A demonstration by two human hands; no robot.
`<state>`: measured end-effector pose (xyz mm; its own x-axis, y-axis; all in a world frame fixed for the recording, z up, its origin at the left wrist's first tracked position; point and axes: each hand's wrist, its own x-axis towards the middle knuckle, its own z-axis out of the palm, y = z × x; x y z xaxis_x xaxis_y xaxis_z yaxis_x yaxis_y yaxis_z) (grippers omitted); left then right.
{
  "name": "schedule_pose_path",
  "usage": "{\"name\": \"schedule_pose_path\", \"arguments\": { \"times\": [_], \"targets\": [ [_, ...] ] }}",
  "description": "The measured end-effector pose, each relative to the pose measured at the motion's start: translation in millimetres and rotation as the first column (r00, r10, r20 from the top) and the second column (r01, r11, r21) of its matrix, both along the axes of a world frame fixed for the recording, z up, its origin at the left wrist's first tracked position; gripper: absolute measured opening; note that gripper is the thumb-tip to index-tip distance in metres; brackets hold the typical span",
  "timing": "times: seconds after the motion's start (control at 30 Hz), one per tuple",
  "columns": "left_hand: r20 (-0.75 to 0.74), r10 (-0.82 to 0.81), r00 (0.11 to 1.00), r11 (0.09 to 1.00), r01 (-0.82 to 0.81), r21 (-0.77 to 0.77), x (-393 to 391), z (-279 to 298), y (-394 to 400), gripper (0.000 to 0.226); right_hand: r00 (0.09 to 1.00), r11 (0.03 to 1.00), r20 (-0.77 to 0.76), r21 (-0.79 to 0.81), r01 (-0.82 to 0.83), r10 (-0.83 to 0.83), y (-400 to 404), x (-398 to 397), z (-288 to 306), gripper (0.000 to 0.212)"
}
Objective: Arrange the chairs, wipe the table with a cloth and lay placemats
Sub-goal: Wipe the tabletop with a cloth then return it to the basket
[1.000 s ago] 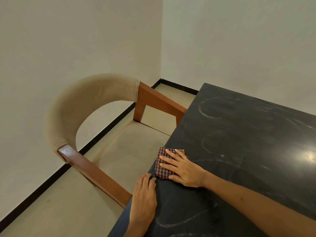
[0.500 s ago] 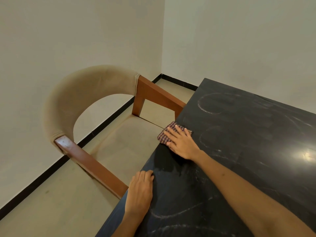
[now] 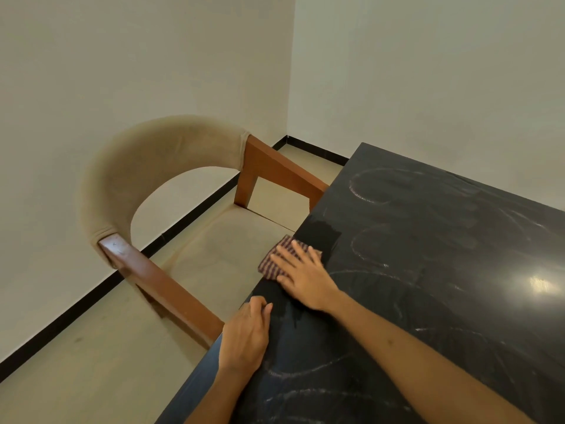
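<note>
Head camera had my right hand (image 3: 301, 278) flat, fingers spread, pressing the checked cloth (image 3: 276, 259) onto the near-left edge of the dark table (image 3: 428, 270). The cloth half overhung that edge, towards the chair (image 3: 171, 209) at nine o'clock. My left hand (image 3: 246, 338), fingers loosely curled, braced the rim at six o'clock. Chalky swirls lay at two o'clock, I judged, next.

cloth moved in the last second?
Yes. The cloth under the right hand slid along the table edge toward the chair arm's far end, then partway back; the dark wiped patch lies just beyond it.
</note>
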<state>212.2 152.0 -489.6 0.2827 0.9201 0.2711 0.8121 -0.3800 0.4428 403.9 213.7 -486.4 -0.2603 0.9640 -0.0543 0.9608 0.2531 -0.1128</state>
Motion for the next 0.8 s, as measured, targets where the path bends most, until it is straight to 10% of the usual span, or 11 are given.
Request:
{"name": "schedule_pose_path", "arguments": {
  "times": [0.27,0.57,0.8],
  "targets": [
    [0.085,0.111,0.99,0.99,-0.103,-0.092,-10,14,-32,0.021,0.989,0.987,0.034,-0.068,0.144,-0.142,4,-14,2,0.06],
    [0.066,0.449,0.891,0.857,-0.409,-0.313,-43,19,-156,0.01,0.934,0.934,0.024,-0.02,-0.356,0.356,-117,-113,-11,0.052],
    [-0.114,0.321,0.94,0.922,-0.338,-0.191,-60,1,-178,0.019,0.998,0.996,0.067,-0.088,-0.006,0.012,-65,-61,5,0.06]
  ]
}}
